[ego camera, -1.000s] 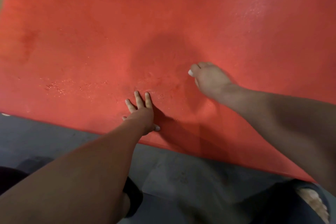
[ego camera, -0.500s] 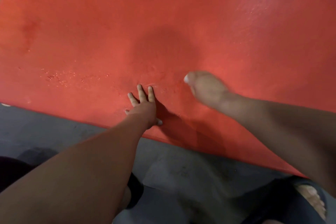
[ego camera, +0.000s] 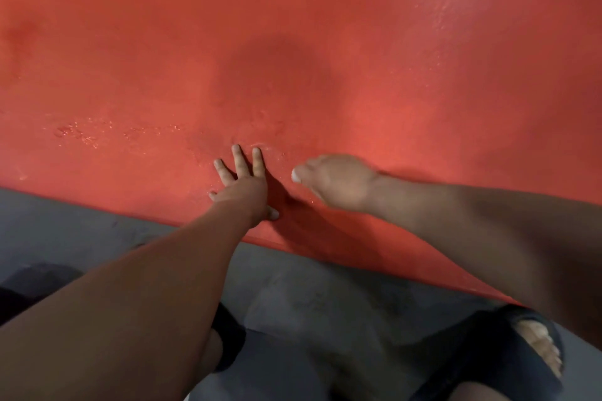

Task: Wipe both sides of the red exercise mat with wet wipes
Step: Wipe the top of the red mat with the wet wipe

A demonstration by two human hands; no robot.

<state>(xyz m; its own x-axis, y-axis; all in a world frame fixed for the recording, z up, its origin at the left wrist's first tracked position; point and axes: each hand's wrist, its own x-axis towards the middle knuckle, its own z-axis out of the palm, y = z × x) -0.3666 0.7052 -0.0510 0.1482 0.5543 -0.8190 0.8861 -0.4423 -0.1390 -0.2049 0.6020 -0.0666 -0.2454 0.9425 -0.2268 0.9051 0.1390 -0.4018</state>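
Note:
The red exercise mat [ego camera: 391, 58] lies flat on the floor and fills the upper half of the view. Wet streaks and droplets shine on it at the left and far right. My left hand [ego camera: 242, 184] presses flat on the mat near its front edge, fingers straight and spread. Just to its right, my right hand [ego camera: 335, 181] lies low on the mat, blurred, knuckles up. Its fingers are hidden beneath it, and only a pale thumbnail shows at its left tip. No wet wipe is visible; whether one lies under the right hand I cannot tell.
Grey floor [ego camera: 81, 231] runs along the mat's front edge, and a dark strip of floor shows beyond the far edge. My feet in dark slides are at the bottom, one left [ego camera: 228, 338] and one right [ego camera: 508, 352].
My right hand has slid toward me and leftward across the mat, ending close beside my left hand. The left hand has stayed pressed in place. The view has tilted down.

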